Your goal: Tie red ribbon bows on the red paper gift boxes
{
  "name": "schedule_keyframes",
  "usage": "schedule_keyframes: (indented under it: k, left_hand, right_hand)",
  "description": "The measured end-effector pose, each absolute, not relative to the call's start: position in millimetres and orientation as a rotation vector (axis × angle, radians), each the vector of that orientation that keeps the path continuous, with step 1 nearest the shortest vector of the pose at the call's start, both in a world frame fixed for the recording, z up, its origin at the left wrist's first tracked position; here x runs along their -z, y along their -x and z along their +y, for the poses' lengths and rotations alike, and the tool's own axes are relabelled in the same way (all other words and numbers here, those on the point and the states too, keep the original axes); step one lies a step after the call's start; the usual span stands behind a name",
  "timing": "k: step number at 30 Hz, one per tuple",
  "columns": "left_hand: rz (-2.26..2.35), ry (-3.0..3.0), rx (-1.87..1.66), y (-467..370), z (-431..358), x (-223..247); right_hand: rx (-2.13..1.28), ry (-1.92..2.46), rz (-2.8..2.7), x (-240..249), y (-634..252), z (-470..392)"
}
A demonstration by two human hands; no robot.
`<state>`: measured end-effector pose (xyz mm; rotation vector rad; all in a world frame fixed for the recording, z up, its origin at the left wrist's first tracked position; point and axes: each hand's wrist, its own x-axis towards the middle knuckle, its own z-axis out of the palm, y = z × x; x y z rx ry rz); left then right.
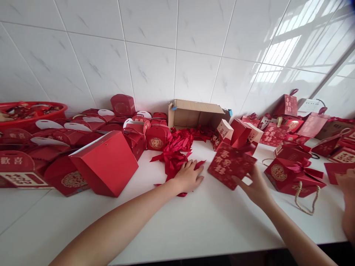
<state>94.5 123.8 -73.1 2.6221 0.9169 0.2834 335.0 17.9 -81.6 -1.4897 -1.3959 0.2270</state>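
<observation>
"Under the left hand (188, 178), what is lying?"

"Red ribbons (179, 142), in a loose heap. The palm is turned down upon them and the fingers are a little apart; whether they pinch one ribbon, one cannot tell."

"And the right hand (256, 187)?"

"It is closed on a patterned red box (231, 165), at the side nearest to it, with the thumb in front. This box is tilted, between the two hands, above the white table (210, 229)."

"Which things are around them?"

"Beyond the left hand, behind the heap, an open cardboard box (201, 106). Well to the left of the same hand, a large plain red box (108, 162). Just right of the right hand, a bow-tied box (291, 176) with a rope handle (299, 202); farther right, another person's hand (346, 181)."
</observation>
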Motion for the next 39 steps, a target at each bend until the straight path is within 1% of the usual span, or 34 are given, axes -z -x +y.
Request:
schedule_keyframes:
  k: [2, 4, 7, 11, 14, 17, 20, 22, 25, 28, 31, 34, 39]
  left_hand:
    - [0.945, -2.644, -0.203, -94, 121, 71]
    - [0.943, -2.657, -0.21, -93, 119, 68]
    - [0.946, -2.66, -0.219, -93, 118, 68]
    - [0.941, -2.665, -0.215, -93, 120, 70]
    - [0.941, -2.66, -0.206, -93, 120, 70]
    - [0.931, -2.655, -0.233, -93, 119, 70]
    - [0.916, -2.645, -0.273, -93, 119, 70]
    - [0.902, -2.65, -0.299, -94, 120, 72]
    - [0.901, -2.668, -0.407, -95, 120, 73]
    - [0.932, -2.69, -0.525, -96, 118, 74]
    - [0.975, -2.709, -0.552, -94, 117, 74]
    - [1.0, -2.715, -0.561, -85, 115, 74]
    - [0.919, -2.706, -0.584, -63, 112, 73]
  right_hand:
    - [-0.006, 1.669, -1.232, 85, -362, 11]
    - [0.117, 1.854, -1.037, 85, -387, 8]
    - [0.212, 2.031, -0.854, 83, -415, 11]
    - [0.233, 2.088, -0.817, 83, -425, 21]
    - [0.301, 2.01, -0.822, 85, -415, 22]
    - [0.509, 1.844, -0.868, 78, -397, 14]
    - [0.85, 1.572, -1.111, 61, -369, 7]
    - [0.9, 1.417, -1.295, 50, -343, 11]
    - [0.702, 1.298, -1.578, 47, -298, 36]
    - [0.417, 1.235, -1.89, 59, -264, 80]
    - [-0.018, 1.239, -2.033, 76, -250, 122]
    - [-0.174, 1.191, -2.12, 91, -252, 141]
    - [-0.261, 1.151, -2.154, 98, -262, 133]
